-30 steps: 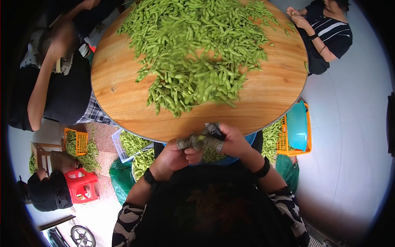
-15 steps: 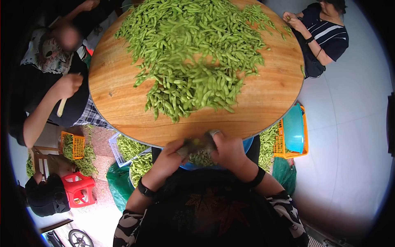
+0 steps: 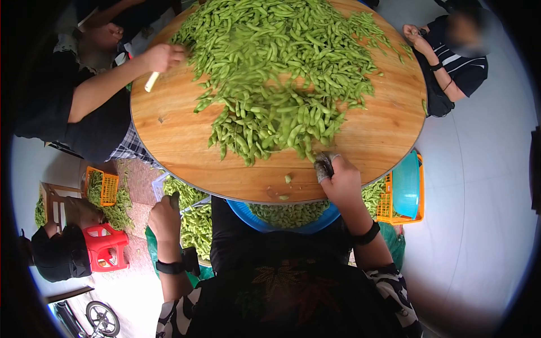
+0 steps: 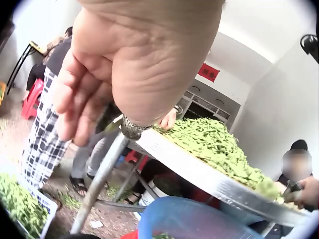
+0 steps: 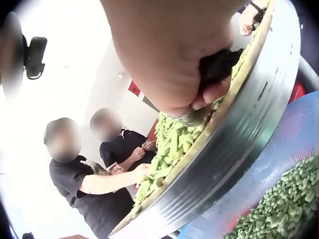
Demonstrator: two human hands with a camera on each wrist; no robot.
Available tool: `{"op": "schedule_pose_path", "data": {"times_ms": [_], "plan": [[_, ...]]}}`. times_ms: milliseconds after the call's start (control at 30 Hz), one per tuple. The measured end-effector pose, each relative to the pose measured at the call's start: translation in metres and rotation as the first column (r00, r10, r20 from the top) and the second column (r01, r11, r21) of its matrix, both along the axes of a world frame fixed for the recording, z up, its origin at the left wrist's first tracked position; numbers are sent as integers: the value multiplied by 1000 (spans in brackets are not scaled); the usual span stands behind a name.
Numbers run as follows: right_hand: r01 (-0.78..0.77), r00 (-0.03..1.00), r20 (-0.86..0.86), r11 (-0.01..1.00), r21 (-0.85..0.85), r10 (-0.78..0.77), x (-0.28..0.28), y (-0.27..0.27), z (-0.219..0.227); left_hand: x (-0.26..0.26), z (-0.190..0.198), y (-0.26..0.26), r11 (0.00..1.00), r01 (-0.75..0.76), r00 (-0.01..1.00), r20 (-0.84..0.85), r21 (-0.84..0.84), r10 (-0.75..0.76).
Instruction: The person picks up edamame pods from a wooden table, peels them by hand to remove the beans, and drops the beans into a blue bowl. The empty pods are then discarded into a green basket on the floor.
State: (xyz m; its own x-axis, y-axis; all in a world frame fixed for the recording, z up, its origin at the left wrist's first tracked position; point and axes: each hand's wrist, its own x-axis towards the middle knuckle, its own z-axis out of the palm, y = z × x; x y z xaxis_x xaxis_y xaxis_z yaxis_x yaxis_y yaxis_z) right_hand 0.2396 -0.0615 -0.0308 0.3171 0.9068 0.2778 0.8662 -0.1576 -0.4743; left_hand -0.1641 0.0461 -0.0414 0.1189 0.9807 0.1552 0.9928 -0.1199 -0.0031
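Note:
My left hand (image 3: 165,219) is low at the left, off the table, over crates of green soybean pods. Its fingers (image 4: 82,112) hang loosely bent, and a mottled grey cover (image 4: 133,130) wraps the thumb. A small green sliver shows behind the thumb. Above the table's near edge, my right hand (image 3: 342,181) reaches the near side of the soybean pod heap (image 3: 270,112). Covered tips meet a pod (image 3: 310,155) there; a black cover (image 5: 217,68) sits on one curled finger. I cannot tell whether they pinch that pod.
A blue basin (image 3: 239,215) of shelled beans (image 3: 290,214) stands below the round wooden table (image 3: 186,163). Two loose bits lie near the table edge. Orange baskets (image 3: 385,211), a red stool (image 3: 105,248) and people surround it; one person's hand (image 3: 163,58) is at the heap's left.
My hands were together over the basin, working a pod; they have parted. The left swung down left, the right moved up to the heap. The person at left has reached onto the table.

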Motion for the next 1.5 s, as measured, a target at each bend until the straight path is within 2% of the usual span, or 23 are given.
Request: {"op": "schedule_pose_path", "data": {"times_ms": [67,167,200,267,300,333,367,400,433,467,533,567,600,633,667,733,800,1100,1233,1300,1400,1467,1500], "plan": [[-60,964,-230,954,294,132,-4,-4,-3,14,18,3,995,-96,992,-83,29,98],[58,762,-626,945,321,166,-17,-7,-5,25,30,13,945,44,997,48,325,-63],[55,761,-626,945,322,169,-18,-8,3,36,38,13,939,43,992,98,341,-81],[2,498,-867,1000,-16,-14,-21,-12,25,63,44,11,923,146,907,324,356,-269],[-3,498,-867,1000,-16,-13,-25,-13,25,66,31,11,906,300,836,374,300,-401],[-32,229,-973,999,-18,-10,-31,-12,26,92,43,-4,937,345,713,634,54,-299],[-63,-58,-998,998,-11,-15,-38,-11,27,113,44,-12,806,577,444,777,133,-446],[-110,-145,-987,992,-55,-71,-45,-10,32,128,41,-25,748,663,292,931,-31,-221],[-119,-144,-987,991,-53,-70,-48,-9,32,142,51,-34,649,746,270,958,-147,-94],[-171,-222,-968,982,-75,-113,-51,-8,30,157,39,-40,596,801,55,998,-50,9],[-303,-342,-930,953,-25,-133,-51,-8,21,169,35,-41,564,825,-27,999,34,-19],[-304,-344,-930,952,-24,-133,-51,-9,21,172,34,-41,520,846,-110,993,116,-43],[-338,-207,-968,939,-66,-143,-51,-10,22,174,49,-42,502,860,-149,986,92,74],[-365,-67,-987,924,-112,-146,-51,-11,23,174,44,-42,502,860,-147,986,90,75],[-365,-71,-986,924,-113,-148,-50,-13,20,172,35,-42,569,821,-100,993,48,60],[-295,483,-856,955,37,182,-51,-15,16,168,34,-41,632,775,-46,998,4,51],[-372,478,-848,927,41,229,-51,-16,31,162,41,-39,531,806,148,958,-260,245],[-495,506,-822,869,-28,262,-56,-16,44,161,43,-40,529,780,291,942,-335,167],[-499,499,-841,863,-81,210,-55,-17,40,166,31,-44,563,773,245,957,-291,159],[-471,465,-863,881,-50,200,-60,-16,34,168,34,-46,693,714,309,844,99,-439],[-447,444,-878,893,-45,178,-63,-15,31,164,29,-49,668,726,453,618,163,-642],[-448,466,-869,891,-70,165,-60,-16,28,159,28,-46,639,761,425,659,110,-620],[-502,282,-958,859,-104,49,-58,-17,24,156,29,-43,615,786,409,699,57,-587]]}}
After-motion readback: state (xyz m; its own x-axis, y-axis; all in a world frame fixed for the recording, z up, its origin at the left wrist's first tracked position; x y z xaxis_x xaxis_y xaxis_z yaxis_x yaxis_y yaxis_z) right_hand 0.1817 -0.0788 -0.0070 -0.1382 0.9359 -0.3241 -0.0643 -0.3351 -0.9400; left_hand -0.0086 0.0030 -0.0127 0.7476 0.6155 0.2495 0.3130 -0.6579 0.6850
